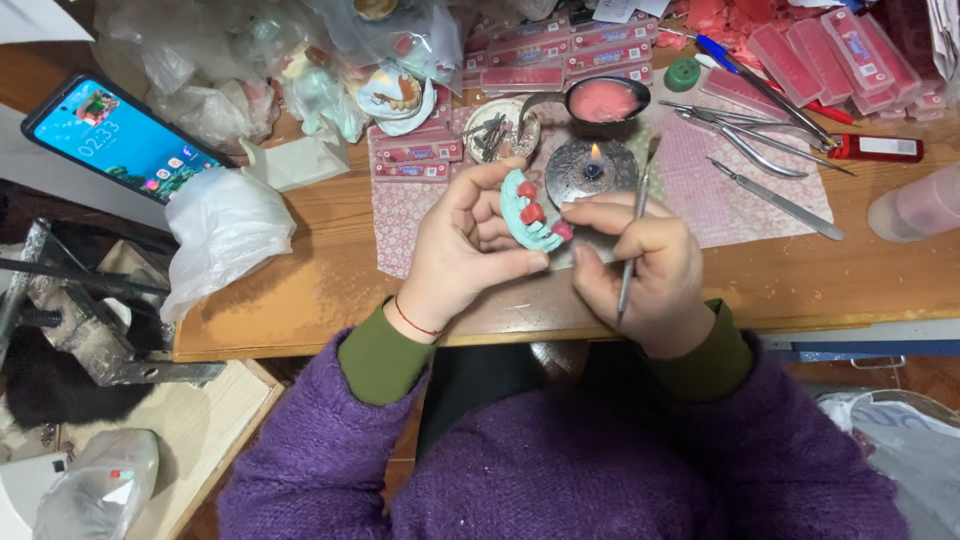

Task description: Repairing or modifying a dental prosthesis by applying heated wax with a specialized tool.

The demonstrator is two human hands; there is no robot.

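My left hand (462, 250) holds a pale green dental cast (523, 215) with red wax blocks on it, gripped between thumb and fingers. My right hand (645, 270) holds a thin metal wax tool (632, 250) like a pen, its upper end pointing toward a small burner (592, 168) with a lit flame. The right index finger touches the cast's lower red block. Both hands hover above the wooden table's (300, 290) front edge.
A spoon of pink wax (603, 100) lies behind the burner. Metal pliers and instruments (760, 140) rest on a patterned cloth at right. Pink boxes (560, 50), plastic bags (225, 225), a phone (120, 135) and a red lighter (880, 148) crowd the table.
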